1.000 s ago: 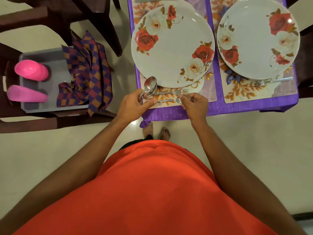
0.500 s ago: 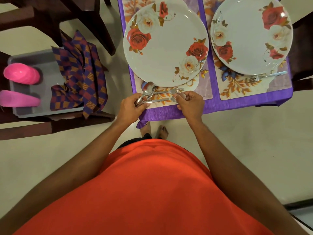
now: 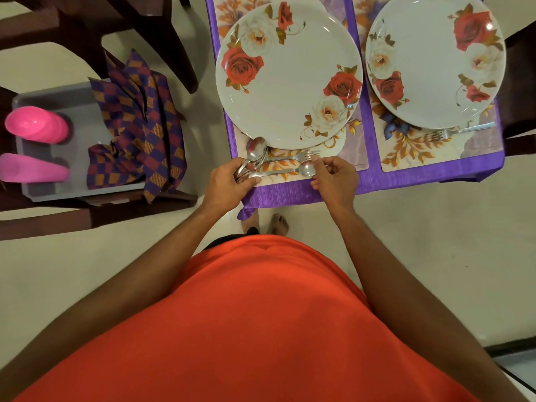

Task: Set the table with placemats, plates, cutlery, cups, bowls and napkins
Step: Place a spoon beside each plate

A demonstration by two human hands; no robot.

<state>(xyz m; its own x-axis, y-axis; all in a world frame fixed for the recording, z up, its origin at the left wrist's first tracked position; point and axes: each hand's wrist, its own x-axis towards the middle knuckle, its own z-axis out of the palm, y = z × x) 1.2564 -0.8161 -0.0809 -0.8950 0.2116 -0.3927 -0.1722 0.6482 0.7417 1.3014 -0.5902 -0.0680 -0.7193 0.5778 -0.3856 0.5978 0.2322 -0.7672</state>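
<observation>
Lowered onto the placemat (image 3: 352, 158) now, a spoon (image 3: 293, 170) is being pinched by my right hand (image 3: 335, 178); my left hand (image 3: 227, 184) is clutching spare spoons (image 3: 255, 153).

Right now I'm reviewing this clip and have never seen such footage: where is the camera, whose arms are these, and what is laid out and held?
There is no machine here. One wide-angle camera sits on a person's head and looks down, so you see their orange top and both bare arms. The left hand grips a bunch of spoons. The right hand pinches the bowl end of a single spoon lying on the near placemat, beside a fork. A floral plate sits on that mat; a second plate with its own fork sits to the right. On a chair to the left, a grey tub holds pink cups and checked napkins.
</observation>
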